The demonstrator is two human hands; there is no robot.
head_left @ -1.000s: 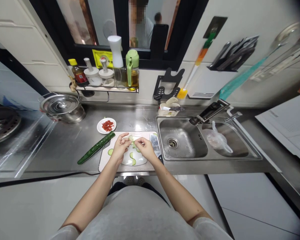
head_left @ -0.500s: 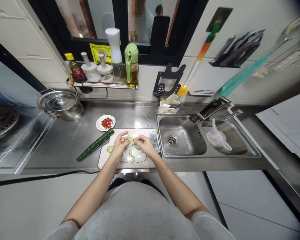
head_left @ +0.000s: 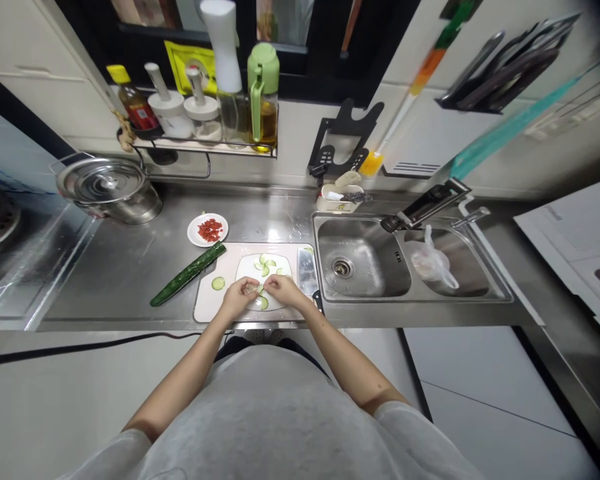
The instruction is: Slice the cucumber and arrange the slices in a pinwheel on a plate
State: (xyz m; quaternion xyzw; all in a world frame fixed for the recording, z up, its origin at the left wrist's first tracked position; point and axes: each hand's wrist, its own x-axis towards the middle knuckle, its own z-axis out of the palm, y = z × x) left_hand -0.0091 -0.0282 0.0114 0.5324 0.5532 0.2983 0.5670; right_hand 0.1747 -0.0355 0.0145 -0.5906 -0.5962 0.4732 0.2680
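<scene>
A white plate (head_left: 282, 261) lies on the cutting board (head_left: 207, 308), with several cucumber slices (head_left: 265, 261) on it. Over the plate's near part, my left hand (head_left: 240, 295) has its fingers pinched at a small pale green slice. My right hand (head_left: 281, 291) is closed too, its fingertips close to the left ones; what they hold is too small to tell. One cucumber slice (head_left: 218, 283) lies on the board's left side. A knife (head_left: 307, 270) rests at the board's right. Left of the board is a long cucumber (head_left: 187, 275).
A small dish of red pieces (head_left: 193, 231) stands behind the cucumber. At the back left is a lidded steel pot (head_left: 130, 200). The double sink (head_left: 365, 267) is on the right, a plastic bag (head_left: 433, 261) in its right basin. Bottles stand on a rack (head_left: 220, 148).
Both hands have moved from the back of the plate toward its near part, uncovering slices at the back. The whole view has shifted a little.
</scene>
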